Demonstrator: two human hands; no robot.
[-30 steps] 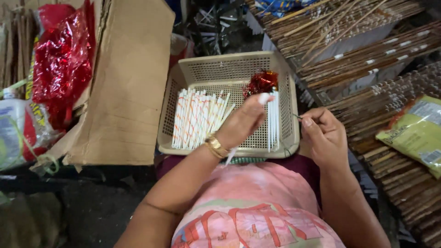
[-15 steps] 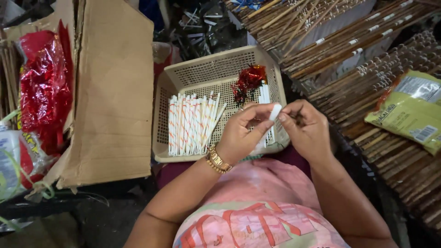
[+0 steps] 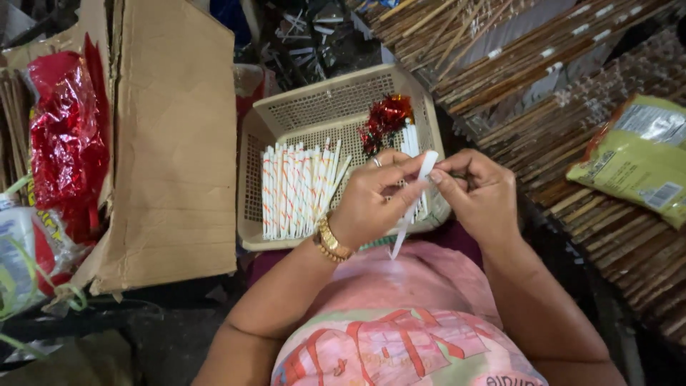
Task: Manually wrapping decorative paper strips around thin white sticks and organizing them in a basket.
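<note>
Bundles of thin sticks (image 3: 572, 64) are lying around a beige basket (image 3: 300, 114) on the lap — one row of white striped tubes (image 3: 296, 189) is already lying inside. Left hand (image 3: 375, 204) and right hand (image 3: 479, 193) are both pinching one white tube (image 3: 421, 182) just above the basket's near edge — it is not yet laid down.

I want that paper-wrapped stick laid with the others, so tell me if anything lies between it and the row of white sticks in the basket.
Nothing visible does. Both hands, left and right, pinch the white stick just above the beige basket. The row of white sticks lies open beside the left hand; the red tinsel bundle sits farther back, off that path.
</note>
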